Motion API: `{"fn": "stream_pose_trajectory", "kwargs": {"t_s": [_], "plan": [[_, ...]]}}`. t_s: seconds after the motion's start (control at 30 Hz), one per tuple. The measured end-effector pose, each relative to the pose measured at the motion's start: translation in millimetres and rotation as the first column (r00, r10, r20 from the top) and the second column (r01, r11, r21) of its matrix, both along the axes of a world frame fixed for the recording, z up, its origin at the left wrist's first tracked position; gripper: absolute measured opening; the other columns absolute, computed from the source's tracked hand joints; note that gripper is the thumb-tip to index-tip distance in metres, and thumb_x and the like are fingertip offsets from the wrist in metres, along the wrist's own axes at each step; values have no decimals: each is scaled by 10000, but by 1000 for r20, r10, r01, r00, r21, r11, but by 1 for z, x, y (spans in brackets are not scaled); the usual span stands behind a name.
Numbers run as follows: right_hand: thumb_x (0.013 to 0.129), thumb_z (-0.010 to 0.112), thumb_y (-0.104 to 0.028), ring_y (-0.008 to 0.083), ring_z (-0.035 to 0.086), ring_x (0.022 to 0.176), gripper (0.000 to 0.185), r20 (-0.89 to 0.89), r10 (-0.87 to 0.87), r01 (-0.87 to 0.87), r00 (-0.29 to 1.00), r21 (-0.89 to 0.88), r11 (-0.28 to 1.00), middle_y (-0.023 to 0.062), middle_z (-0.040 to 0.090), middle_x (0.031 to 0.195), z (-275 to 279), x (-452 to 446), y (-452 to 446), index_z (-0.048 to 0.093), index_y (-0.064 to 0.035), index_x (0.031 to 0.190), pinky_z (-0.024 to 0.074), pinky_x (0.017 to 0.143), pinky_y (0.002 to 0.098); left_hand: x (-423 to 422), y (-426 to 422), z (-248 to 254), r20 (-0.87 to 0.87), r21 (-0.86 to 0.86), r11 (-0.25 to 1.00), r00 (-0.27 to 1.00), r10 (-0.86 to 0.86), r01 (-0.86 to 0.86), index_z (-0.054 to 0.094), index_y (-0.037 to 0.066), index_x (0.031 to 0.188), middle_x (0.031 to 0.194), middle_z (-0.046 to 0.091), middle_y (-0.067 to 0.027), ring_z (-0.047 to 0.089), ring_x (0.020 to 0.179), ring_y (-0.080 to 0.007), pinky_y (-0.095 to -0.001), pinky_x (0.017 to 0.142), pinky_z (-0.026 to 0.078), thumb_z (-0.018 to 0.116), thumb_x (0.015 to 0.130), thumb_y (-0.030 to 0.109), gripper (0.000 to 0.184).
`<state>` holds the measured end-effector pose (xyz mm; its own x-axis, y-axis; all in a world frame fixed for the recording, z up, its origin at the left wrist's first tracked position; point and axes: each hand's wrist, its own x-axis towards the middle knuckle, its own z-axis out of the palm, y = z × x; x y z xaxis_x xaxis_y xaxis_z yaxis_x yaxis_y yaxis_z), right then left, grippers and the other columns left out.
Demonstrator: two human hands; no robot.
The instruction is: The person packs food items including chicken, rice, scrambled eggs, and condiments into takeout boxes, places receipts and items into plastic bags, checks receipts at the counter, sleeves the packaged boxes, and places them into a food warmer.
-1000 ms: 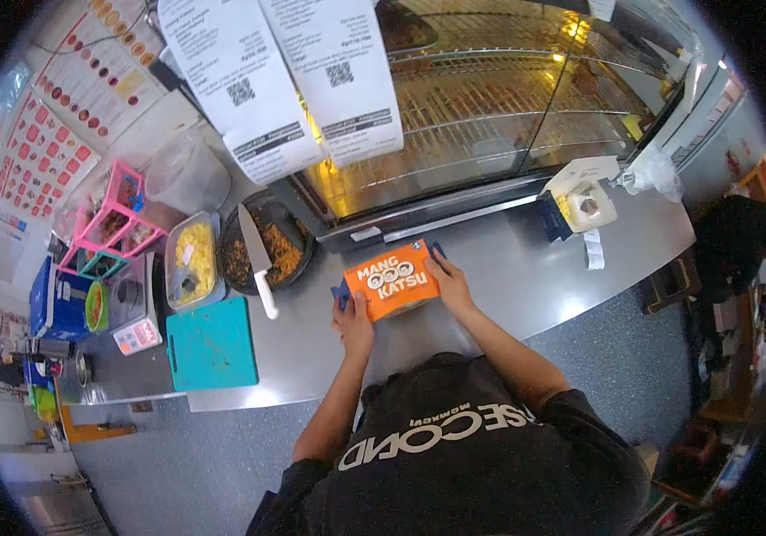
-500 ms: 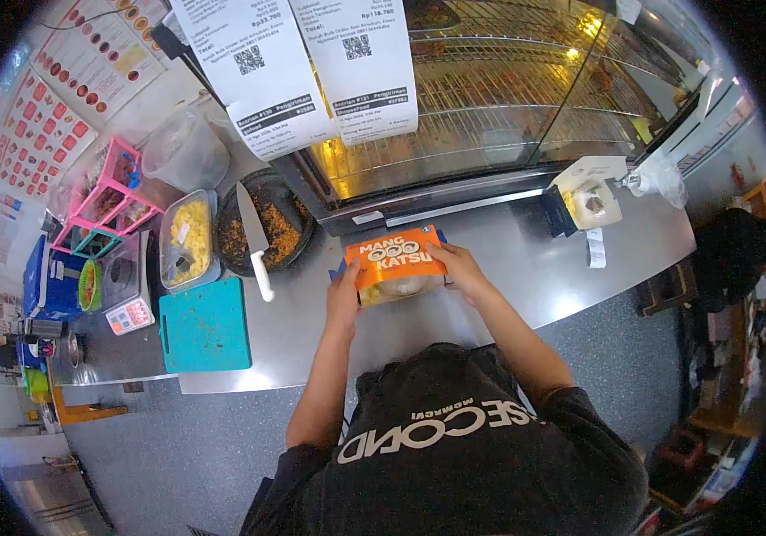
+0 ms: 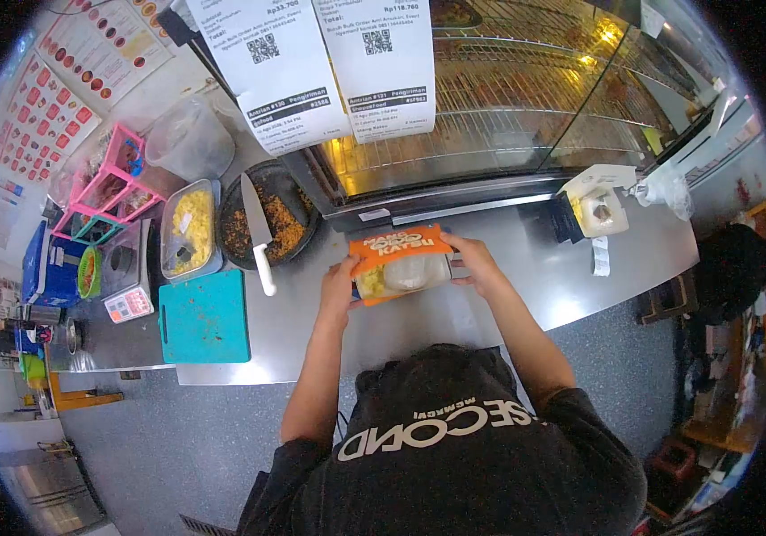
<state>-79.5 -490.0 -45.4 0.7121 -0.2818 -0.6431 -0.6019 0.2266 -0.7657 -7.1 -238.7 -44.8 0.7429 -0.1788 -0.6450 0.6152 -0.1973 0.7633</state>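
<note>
A food box (image 3: 407,271) with an orange "Mang Katsu" lid panel is held over the steel counter, tilted so that its front window faces me. Yellow food and a pale, rounded item show through the window. My left hand (image 3: 338,284) grips the box's left end, fingers partly behind it. Around the right end is my right hand (image 3: 474,264), its thumb near the top edge. A knife (image 3: 257,230) with a white handle lies across a black mortar (image 3: 290,231) of reddish-brown crumbs, left of the box.
Left are a teal cutting board (image 3: 205,318), a tub of yellow food (image 3: 191,230), a scale (image 3: 129,305) and a pink rack (image 3: 115,186). Receipts (image 3: 296,112) hang before a lit glass cabinet (image 3: 481,98). An open box (image 3: 597,213) stands right, above a paper slip (image 3: 600,256).
The orange panel has tipped back, and the box's front window with the food behind it has come into view. Both hands have kept their hold on the ends.
</note>
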Motion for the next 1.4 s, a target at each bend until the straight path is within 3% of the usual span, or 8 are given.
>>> {"fn": "stream_pose_trajectory", "kwargs": {"t_s": [0.43,0.53,0.67,0.87,1.1,1.27,1.33,1.4], "plan": [[840,585,-398,216,556,918,434,38,-28,29,999,-43,999,74,620,1043,-3,1,11,630,-100,1153,468,815,430,-4,-10,-35,192,-20,1000,981,5,-2,562,57,1186,1160,597,-88,580,1040,-192,-353,811,486,492,862,304,413],[862,548,-350,193,594,874,418,147,164,-100,975,-367,925,84,659,986,-65,8,8,641,-48,1135,466,817,335,-7,-22,-55,293,-148,987,950,109,-68,513,5,1245,1176,583,-126,582,1040,-189,-299,818,480,508,850,212,446],[963,498,-339,161,613,956,448,292,-55,103,955,-152,983,90,677,1067,-93,4,15,616,44,1164,448,884,283,-15,-28,-55,264,-197,971,946,187,-137,425,24,1311,1186,572,-122,566,1085,-195,-306,878,479,609,861,208,519],[967,524,-414,171,573,1111,537,394,-153,179,906,-32,983,154,640,1193,-74,-10,27,556,25,1276,431,954,303,-29,-19,-32,154,-372,907,951,269,-196,352,17,1349,1238,545,-130,560,1114,-199,-325,913,488,659,885,221,593],[914,472,-565,338,583,1089,585,157,366,-216,917,-577,788,203,656,1088,4,-4,35,603,-117,1266,449,940,384,-46,22,-27,41,-634,747,956,289,-199,410,10,1323,1214,574,-117,578,1123,-237,-358,933,494,607,902,177,494],[896,499,-552,350,649,939,550,175,525,-130,833,-860,493,194,680,932,54,47,60,685,-54,1039,512,815,446,-51,57,-14,54,-668,688,903,426,-284,455,9,1292,1240,573,-124,583,1124,-236,-373,940,493,550,928,229,436],[877,550,-480,335,668,794,416,317,474,14,821,-842,540,116,693,819,83,76,78,684,-91,941,523,694,439,-58,66,6,71,-664,676,873,482,-319,458,12,1292,1246,576,-120,586,1123,-228,-379,950,485,537,932,253,440],[883,542,-450,346,667,706,395,329,540,89,774,-902,422,127,670,720,90,111,94,665,-75,900,531,632,447,-61,72,23,84,-658,669,849,521,-345,456,15,1297,1250,579,-113,588,1123,-221,-385,961,476,534,931,276,456]]}}
